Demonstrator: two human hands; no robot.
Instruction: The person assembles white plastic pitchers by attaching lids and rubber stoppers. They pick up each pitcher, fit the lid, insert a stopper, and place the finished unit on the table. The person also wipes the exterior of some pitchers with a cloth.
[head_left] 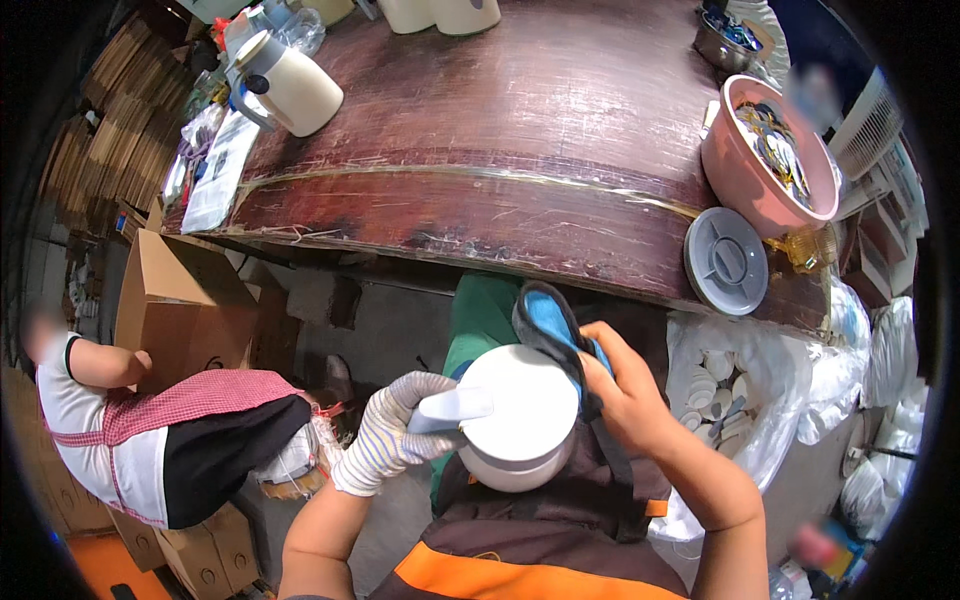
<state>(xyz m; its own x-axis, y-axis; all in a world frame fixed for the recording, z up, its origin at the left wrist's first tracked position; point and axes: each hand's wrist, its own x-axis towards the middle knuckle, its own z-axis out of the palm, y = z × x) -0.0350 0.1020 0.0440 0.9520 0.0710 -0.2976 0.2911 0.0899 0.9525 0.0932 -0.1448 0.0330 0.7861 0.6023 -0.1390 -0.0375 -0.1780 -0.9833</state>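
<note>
A white jug (520,405) with a grey handle rests over my lap, its round flat end facing up toward me. My left hand (393,430), in a striped white knit glove, is closed around the handle. Bare and at the jug's far right side, my right hand (622,390) grips a blue and dark grey cloth pad (548,318). The pad touches the jug's rim. Which parts of the jug lie beneath is hidden.
A worn dark red table (470,130) spans ahead, bearing a cream jug (297,90), a pink basin (730,150) of small parts and a grey round lid (726,260). White discs (708,385) lie in plastic at right. Left, a person (190,430) bends by a cardboard box (190,300).
</note>
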